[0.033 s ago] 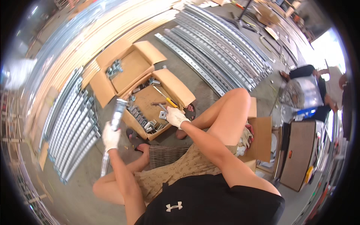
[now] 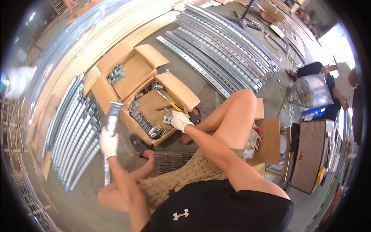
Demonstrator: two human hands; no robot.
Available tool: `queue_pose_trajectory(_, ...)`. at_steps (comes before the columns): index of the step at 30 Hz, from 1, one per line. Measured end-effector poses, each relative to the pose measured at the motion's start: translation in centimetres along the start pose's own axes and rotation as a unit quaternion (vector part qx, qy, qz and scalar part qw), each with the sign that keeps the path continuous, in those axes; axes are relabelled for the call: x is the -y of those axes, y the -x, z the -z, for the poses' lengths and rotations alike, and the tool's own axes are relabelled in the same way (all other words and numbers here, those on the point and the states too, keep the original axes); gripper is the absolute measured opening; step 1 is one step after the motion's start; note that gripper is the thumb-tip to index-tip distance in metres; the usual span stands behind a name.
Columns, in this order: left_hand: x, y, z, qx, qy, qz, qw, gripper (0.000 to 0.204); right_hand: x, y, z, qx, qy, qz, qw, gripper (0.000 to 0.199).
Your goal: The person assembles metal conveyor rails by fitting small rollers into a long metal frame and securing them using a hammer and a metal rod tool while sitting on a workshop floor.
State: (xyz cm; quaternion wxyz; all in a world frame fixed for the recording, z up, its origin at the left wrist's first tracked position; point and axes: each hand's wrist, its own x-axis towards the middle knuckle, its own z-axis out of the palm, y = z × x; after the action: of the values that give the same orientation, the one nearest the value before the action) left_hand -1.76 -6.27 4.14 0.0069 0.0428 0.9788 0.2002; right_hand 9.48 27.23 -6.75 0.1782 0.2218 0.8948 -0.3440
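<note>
My left hand [image 2: 109, 144], in a white glove, is closed around a long silver metal channel [image 2: 113, 116]. The channel stands out above the fist, slightly blurred, and its lower length runs down beside my forearm. Over the near right edge of an open cardboard box [image 2: 134, 125], my gloved right hand [image 2: 180, 121] is closed on a small square metal bracket [image 2: 167, 120] with a hole in it. Just beyond those fingers are a brown bar-like piece [image 2: 163, 108] and a yellow-handled tool [image 2: 176, 105]. Several metal brackets [image 2: 143, 123] line the box's left side.
Another open box [image 2: 133, 79] with a few metal fittings adjoins behind. Stacked metal channels [image 2: 77, 135] lie left, perforated rails [image 2: 216, 54] at the back. A brown-faced case [image 2: 311, 156] and an open carton [image 2: 268, 139] stand right. Another person's arm [image 2: 340, 98] shows beside a plastic bag.
My left hand has shifted left and slightly toward me, carrying the channel with it. My right hand and the bracket stay almost in place.
</note>
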Motion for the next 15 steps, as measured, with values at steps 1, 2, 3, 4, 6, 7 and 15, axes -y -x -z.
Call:
queue_pose_trajectory(1,1.6,-1.6,2.7,-0.051,0.017,-0.034,0.998,0.052,0.6,-0.3,0.3,-0.011,-0.023,-0.005,1.000,0.037)
queue_pose_trajectory(2,2.0,-2.7,5.8,-0.093,0.016,-0.026,0.995,0.053,0.8,-0.3,0.3,-0.020,-0.041,-0.015,0.999,0.040)
queue_pose_trajectory(3,2.0,-3.5,10.4,-0.143,0.006,-0.006,0.990,0.054,1.5,0.0,-0.4,-0.087,0.003,0.058,0.994,0.046)
queue_pose_trajectory(4,1.8,-4.3,14.9,-0.190,-0.003,0.008,0.982,0.056,1.4,0.3,-0.8,-0.147,0.026,0.099,0.984,0.048)
queue_pose_trajectory(6,0.4,-3.4,24.6,-0.302,-0.008,0.018,0.953,0.061,3.6,0.4,-2.0,-0.250,0.061,0.209,0.943,0.051)
queue_pose_trajectory(7,-0.4,-2.4,29.0,-0.372,0.001,-0.009,0.928,0.058,5.1,0.4,-2.0,-0.185,0.001,0.211,0.960,0.051)
queue_pose_trajectory(15,13.6,-1.2,45.2,-0.435,0.473,0.041,0.765,0.043,8.7,-6.2,-9.1,0.114,-0.516,0.012,0.849,0.054)
